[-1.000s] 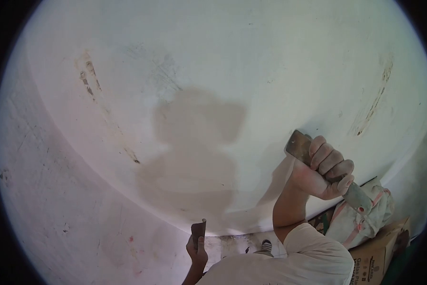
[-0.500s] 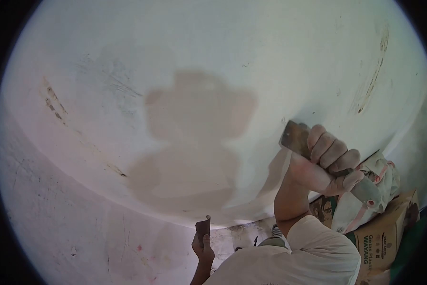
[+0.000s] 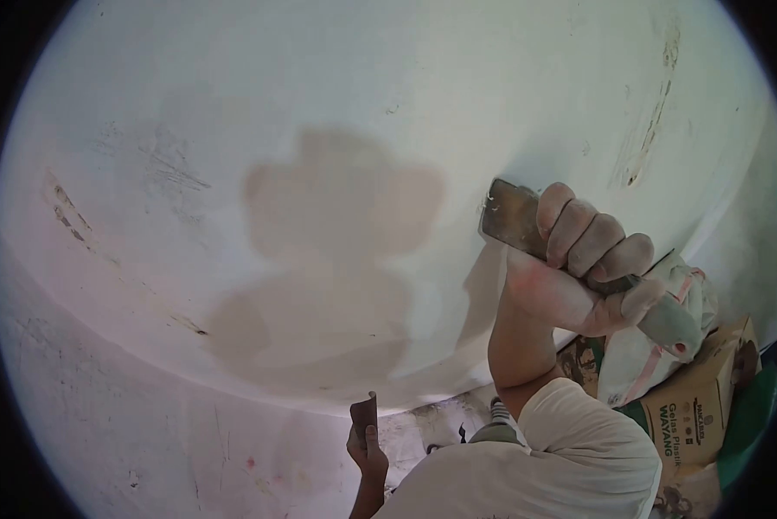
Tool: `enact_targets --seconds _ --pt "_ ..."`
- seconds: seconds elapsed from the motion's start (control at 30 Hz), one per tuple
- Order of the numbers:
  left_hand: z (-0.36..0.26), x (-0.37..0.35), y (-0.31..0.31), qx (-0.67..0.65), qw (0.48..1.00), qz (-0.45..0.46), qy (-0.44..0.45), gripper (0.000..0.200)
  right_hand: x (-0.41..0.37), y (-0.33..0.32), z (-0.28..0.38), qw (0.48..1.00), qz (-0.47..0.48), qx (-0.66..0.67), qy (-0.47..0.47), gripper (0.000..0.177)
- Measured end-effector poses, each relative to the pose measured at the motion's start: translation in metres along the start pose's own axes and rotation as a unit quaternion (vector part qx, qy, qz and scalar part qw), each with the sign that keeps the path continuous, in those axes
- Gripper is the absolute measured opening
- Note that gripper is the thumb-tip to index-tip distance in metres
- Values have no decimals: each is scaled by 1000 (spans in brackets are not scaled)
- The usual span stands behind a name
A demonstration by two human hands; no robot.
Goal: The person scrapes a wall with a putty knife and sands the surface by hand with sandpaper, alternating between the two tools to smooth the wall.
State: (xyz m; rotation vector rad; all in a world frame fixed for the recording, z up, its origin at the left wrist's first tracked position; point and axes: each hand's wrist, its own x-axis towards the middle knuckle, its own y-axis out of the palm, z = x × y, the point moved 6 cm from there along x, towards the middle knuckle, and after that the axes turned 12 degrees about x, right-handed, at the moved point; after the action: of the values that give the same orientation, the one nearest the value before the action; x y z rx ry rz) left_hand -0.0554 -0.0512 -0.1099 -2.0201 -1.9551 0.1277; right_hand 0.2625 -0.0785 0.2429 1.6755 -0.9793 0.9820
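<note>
My right hand is wrapped round a scraper, whose flat dusty blade lies near or on the white wall. The scraper's grey handle end sticks out below the thumb. Low in the view, my left hand grips a dark brown sheet, which looks like sandpaper with a curled top edge. Dust covers the fingers of my right hand. Brown streaks and dark scratches mark the wall on both sides, and a shadow of head and shoulders falls on its middle.
At the lower right stand a cardboard box with printed lettering and a white sack with red stripes. Something green lies beside the box. Rough, stained pinkish wall or floor spans the lower left.
My right hand has moved up and left with the scraper. The view has shifted slightly, and my left hand still holds the brown sheet.
</note>
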Motion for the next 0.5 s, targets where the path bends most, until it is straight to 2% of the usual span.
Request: enact_targets --seconds 0.03,0.23,0.33,0.43,0.5 --pt "3 0 -3 8 1000 15 -18 26 0 -2 0 1000 -1 5 5 46" --pt "12 -2 -4 -5 1000 -26 9 26 -6 6 3 999 -2 -29 -13 50" --pt "18 -4 -5 -3 999 2 -39 27 3 4 0 999 22 23 -24 52" --pt "14 -6 -2 8 1000 3 -17 29 -2 -12 2 997 -3 75 -13 54" --pt "14 -3 -3 11 1000 1 -6 29 -8 -14 7 998 10 65 -10 54"
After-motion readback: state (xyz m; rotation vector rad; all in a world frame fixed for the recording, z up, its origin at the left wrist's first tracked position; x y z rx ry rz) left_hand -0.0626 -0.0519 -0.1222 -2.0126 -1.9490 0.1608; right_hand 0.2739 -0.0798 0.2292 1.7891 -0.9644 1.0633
